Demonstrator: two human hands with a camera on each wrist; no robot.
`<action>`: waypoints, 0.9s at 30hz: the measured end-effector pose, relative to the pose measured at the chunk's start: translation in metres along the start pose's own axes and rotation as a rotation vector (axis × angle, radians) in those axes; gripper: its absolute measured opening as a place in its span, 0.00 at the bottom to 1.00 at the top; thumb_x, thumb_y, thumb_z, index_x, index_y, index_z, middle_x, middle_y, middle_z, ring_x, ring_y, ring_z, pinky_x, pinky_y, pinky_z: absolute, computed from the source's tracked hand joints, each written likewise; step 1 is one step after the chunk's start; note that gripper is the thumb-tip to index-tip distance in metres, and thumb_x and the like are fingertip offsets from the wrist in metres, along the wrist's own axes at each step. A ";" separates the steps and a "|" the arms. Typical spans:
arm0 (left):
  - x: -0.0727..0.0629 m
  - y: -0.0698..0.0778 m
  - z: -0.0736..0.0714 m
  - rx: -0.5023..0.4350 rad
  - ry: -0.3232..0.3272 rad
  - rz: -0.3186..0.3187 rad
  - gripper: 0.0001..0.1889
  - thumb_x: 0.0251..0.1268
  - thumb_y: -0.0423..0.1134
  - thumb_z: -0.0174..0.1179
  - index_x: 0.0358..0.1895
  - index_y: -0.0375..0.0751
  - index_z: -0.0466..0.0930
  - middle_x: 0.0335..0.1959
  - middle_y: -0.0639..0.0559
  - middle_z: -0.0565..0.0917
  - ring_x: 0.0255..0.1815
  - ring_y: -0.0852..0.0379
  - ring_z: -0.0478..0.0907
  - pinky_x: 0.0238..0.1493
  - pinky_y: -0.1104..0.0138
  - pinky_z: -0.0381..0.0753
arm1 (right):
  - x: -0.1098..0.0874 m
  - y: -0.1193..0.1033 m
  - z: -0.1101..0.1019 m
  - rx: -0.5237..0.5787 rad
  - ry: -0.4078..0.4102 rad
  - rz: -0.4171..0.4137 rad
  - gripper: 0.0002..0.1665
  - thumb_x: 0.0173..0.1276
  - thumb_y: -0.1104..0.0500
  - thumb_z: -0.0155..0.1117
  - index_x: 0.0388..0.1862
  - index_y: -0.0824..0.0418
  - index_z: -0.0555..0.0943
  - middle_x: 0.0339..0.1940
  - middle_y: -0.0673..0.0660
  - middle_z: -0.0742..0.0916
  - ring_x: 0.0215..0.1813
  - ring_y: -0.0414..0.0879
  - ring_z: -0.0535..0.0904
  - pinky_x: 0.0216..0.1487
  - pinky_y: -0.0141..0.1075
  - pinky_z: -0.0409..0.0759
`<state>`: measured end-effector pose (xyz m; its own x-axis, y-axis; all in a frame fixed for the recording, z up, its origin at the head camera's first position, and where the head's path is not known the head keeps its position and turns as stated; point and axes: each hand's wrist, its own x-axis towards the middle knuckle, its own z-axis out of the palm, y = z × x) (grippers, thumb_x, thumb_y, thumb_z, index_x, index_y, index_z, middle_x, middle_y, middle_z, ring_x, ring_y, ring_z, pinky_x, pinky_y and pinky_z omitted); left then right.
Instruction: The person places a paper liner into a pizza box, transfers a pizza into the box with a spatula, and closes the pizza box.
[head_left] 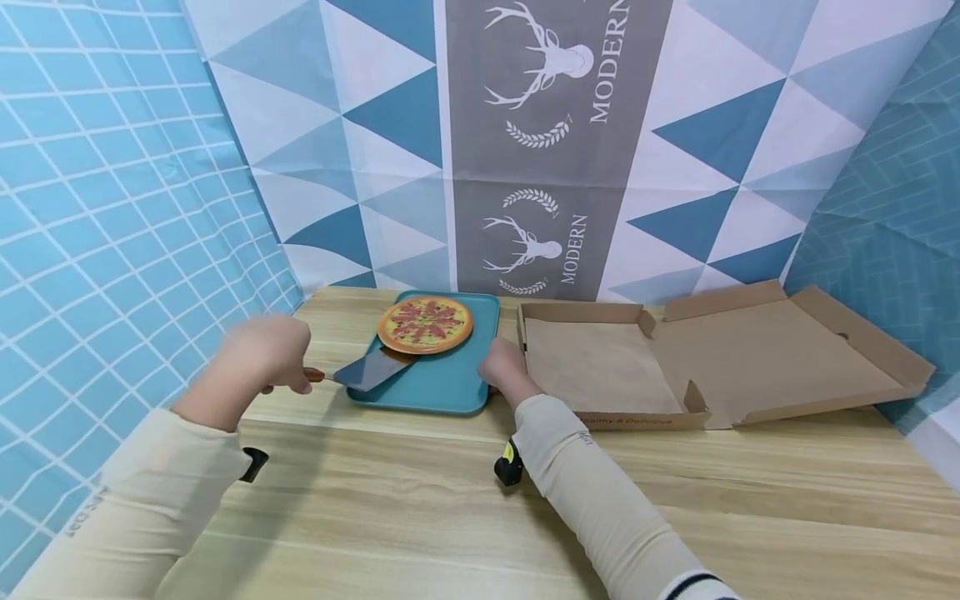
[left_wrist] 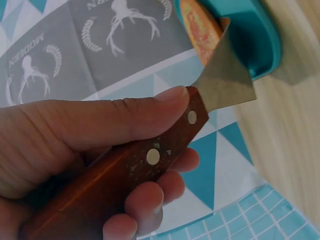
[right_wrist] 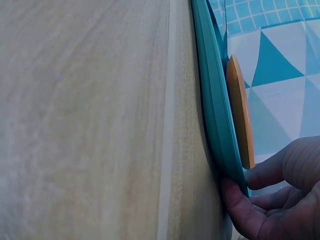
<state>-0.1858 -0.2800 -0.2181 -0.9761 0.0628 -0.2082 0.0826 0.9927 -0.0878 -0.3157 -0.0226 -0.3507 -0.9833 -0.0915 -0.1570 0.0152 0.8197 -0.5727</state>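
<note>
My left hand (head_left: 272, 350) grips the wooden handle of a metal spatula (head_left: 372, 368), thumb laid along the top of it. In the left wrist view two rivets show on the brown handle, and the blade reaches over the edge of a teal tray (head_left: 444, 388). A round toy-like pizza (head_left: 425, 324) with an orange rim lies toward the back of that tray. The blade's front end meets the pizza's near edge. At the tray's right side my right hand (head_left: 502, 364) pinches the rim between thumb and fingers, which the right wrist view (right_wrist: 277, 200) shows close up.
Right of the tray stands an open cardboard pizza box (head_left: 600, 362), its lid (head_left: 780, 354) folded out to the right. The wooden table (head_left: 390, 500) runs up to patterned cloth walls at the back and sides.
</note>
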 end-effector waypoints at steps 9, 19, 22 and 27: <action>0.014 0.004 0.014 -0.037 0.029 0.005 0.14 0.53 0.44 0.72 0.22 0.41 0.77 0.17 0.50 0.77 0.12 0.56 0.74 0.17 0.65 0.73 | -0.002 -0.001 0.001 -0.022 0.013 -0.014 0.08 0.68 0.67 0.58 0.43 0.70 0.78 0.28 0.61 0.81 0.22 0.47 0.79 0.22 0.33 0.77; 0.039 0.011 0.030 -0.153 0.018 0.014 0.11 0.54 0.38 0.70 0.26 0.38 0.76 0.16 0.48 0.75 0.11 0.57 0.70 0.16 0.67 0.70 | -0.001 0.000 0.002 -0.033 0.002 -0.017 0.09 0.68 0.67 0.57 0.45 0.70 0.78 0.30 0.61 0.80 0.25 0.48 0.79 0.23 0.34 0.76; 0.048 0.013 0.034 -0.194 0.022 0.008 0.10 0.53 0.35 0.68 0.25 0.38 0.75 0.16 0.47 0.75 0.11 0.57 0.70 0.16 0.67 0.70 | 0.000 0.000 0.001 -0.037 -0.005 -0.020 0.08 0.69 0.67 0.57 0.45 0.70 0.78 0.30 0.61 0.80 0.25 0.48 0.78 0.23 0.34 0.76; 0.063 0.018 0.043 -0.228 0.026 -0.022 0.08 0.53 0.34 0.66 0.25 0.38 0.75 0.19 0.46 0.76 0.11 0.56 0.72 0.15 0.67 0.70 | 0.001 0.001 0.000 -0.036 -0.027 -0.035 0.06 0.68 0.68 0.57 0.42 0.69 0.77 0.30 0.61 0.80 0.24 0.48 0.78 0.22 0.34 0.75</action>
<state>-0.2367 -0.2624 -0.2742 -0.9822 0.0407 -0.1834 0.0165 0.9912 0.1313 -0.3167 -0.0219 -0.3515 -0.9780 -0.1351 -0.1592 -0.0261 0.8353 -0.5491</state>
